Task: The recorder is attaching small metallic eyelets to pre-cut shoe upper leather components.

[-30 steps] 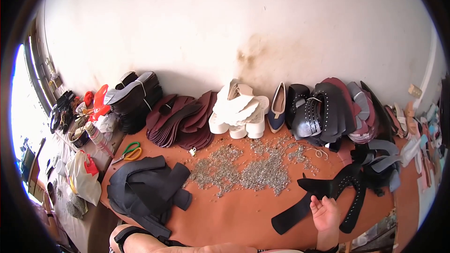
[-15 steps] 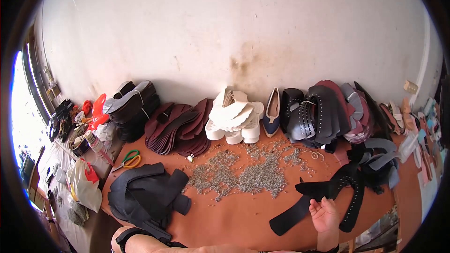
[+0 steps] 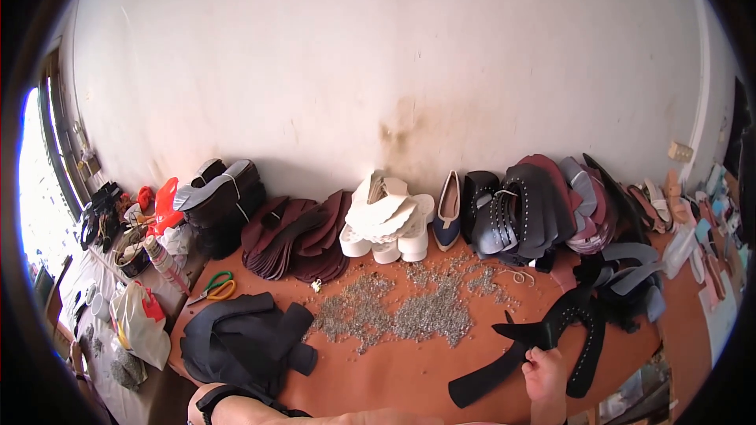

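My right hand (image 3: 545, 375) is at the lower right, fingers curled in against the edge of a black studded strap piece (image 3: 543, 334). Its thumb and fingertips appear to pinch the edge. The piece lies spread on the table in several long arms, with a row of small silver studs along the right one. A bare forearm (image 3: 354, 418) crosses the lower edge, and a black band (image 3: 211, 398) shows at its left end. My left hand itself cannot be made out there. To the left lies a heap of plain black cut pieces (image 3: 236, 342).
Loose silver studs (image 3: 429, 316) are scattered across the brown tabletop (image 3: 370, 382). Behind stand maroon cut pieces (image 3: 295, 240), white soles (image 3: 386, 224), a navy flat shoe (image 3: 447, 216) and studded black pieces (image 3: 531, 208). Scissors (image 3: 216, 287) with green and orange handles lie at left.
My right hand has closed its fingers at the black strap piece's edge; before, they were loosely apart just below it. The whole view has shifted, so the table stuff sits lower.
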The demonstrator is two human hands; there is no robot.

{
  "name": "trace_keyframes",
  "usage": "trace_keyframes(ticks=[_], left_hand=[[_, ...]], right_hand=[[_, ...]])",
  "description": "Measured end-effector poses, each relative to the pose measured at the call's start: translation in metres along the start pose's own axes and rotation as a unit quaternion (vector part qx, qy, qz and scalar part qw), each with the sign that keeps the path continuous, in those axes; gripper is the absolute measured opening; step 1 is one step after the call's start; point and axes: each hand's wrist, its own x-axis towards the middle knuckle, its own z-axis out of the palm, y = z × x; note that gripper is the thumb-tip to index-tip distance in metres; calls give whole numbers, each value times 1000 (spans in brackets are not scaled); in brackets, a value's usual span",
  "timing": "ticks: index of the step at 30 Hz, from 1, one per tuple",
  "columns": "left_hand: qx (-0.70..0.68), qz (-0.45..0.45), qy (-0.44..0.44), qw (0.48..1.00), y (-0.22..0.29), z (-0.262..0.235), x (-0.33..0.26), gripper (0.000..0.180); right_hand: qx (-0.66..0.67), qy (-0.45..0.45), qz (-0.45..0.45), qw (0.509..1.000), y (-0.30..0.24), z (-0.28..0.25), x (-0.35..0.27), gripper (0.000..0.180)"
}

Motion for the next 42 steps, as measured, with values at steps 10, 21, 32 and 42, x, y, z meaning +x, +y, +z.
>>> trace_keyframes(ticks=[10,21,32,42], left_hand=[[-8,52,-9,999,6,3,16,57],[13,123,-34,992,17,-4,42,57],[63,183,-83,978,27,-20,64,56],[118,213,-128,961,50,-40,83,55]], right_hand=[[-12,32,-40,999,-10,12,-15,15],[109,-2,30,994,-26,34,-28,32],[48,-37,19,998,-5,31,-11,24],[67,-97,89,989,1,43,-11,28]])
